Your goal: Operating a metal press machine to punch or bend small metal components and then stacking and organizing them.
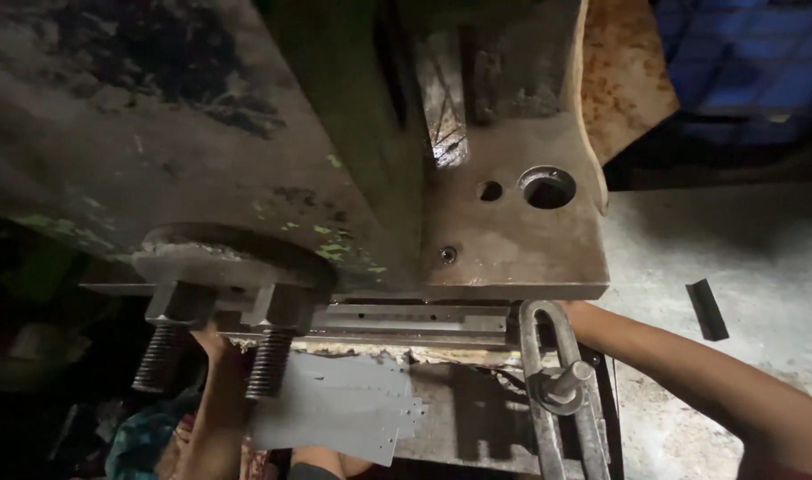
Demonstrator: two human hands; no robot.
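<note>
Landmark: the heavy press (246, 133), a worn grey-green machine block that fills the upper part of your view.
Sheet stack: thin grey metal sheets (335, 409) with small punched holes lie fanned on the machine bed just below the press.
Slot: a bright metal strip (415, 317) runs along the underside edge of the press, right above the sheets.
Left hand: your left hand (212, 345) reaches up under the press, between the two big threaded bolts (268, 360); its fingers are hidden behind the edge, so you cannot tell whether they grip anything.
Right hand: your right hand (577, 311) goes in under the right end of the press, behind the slotted clamp bar (557, 391); its fingers are out of sight too.
Step in hand: it looks like you are seating or adjusting a piece under the press.
Next move calls for: a careful feel for alignment against the strip, and both hands drawn well clear of the press first.
</note>
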